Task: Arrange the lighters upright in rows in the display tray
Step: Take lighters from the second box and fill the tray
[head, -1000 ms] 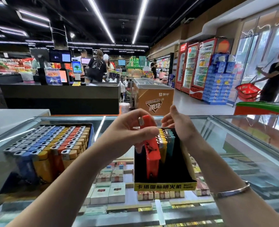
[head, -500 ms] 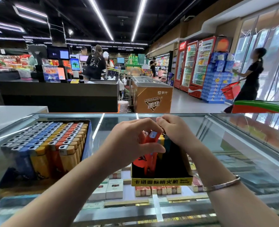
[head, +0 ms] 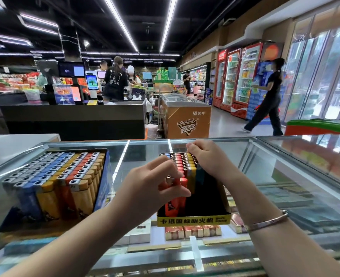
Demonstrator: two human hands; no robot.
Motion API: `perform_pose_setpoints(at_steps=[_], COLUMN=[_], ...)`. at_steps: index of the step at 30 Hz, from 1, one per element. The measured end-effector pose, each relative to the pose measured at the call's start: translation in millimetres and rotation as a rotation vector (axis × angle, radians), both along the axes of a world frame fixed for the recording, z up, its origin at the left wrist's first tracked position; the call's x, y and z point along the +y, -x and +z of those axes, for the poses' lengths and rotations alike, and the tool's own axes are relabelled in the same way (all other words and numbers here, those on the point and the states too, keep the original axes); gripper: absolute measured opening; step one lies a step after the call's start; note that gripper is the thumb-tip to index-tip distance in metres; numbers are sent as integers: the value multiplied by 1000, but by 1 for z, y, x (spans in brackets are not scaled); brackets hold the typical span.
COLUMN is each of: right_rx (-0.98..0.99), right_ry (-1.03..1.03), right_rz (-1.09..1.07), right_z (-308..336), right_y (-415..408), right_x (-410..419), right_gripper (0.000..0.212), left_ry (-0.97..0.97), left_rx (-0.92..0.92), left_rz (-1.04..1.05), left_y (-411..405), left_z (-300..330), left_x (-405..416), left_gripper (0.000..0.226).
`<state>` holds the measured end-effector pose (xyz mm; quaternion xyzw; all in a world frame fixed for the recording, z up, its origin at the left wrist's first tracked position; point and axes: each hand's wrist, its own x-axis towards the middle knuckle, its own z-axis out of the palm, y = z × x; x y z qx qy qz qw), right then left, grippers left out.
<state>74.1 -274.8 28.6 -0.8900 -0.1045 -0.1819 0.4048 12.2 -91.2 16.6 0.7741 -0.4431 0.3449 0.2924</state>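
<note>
Left hand (head: 155,188) pinching upright red plastic lighter (head: 175,204) in black-and-yellow cardboard display tray (head: 193,220) | right hand (head: 207,156), fingers curled, resting on back-row lighters (head: 183,158) | glass tabletop (head: 265,166)

- Left hand (head: 155,188): forearm extended forward, fingers curled, thumb and fingertips pinching.
- Right hand (head: 211,158): reaching further forward, fingers bent downward; bracelet (head: 267,222) on wrist.
</note>
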Motion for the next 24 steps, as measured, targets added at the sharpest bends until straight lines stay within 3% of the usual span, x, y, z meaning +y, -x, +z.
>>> perform_pose_setpoints(at_steps=[5,12,24], right_rx=[-12,-24,-46], right_ry=[15,21,45], right_rz=[-12,-11,-15], right_z=[-1,-1,-1], right_y=[0,0,-1], right_x=[0,-1,1], right_gripper=[32,33,34], left_ry=[12,93,-123], left_rx=[49,99,-180], left_rz=[-65,-121,-1], left_y=[1,1,-4], left_z=[-5,-8,-2], left_x=[5,2,4], left_gripper=[18,18,17])
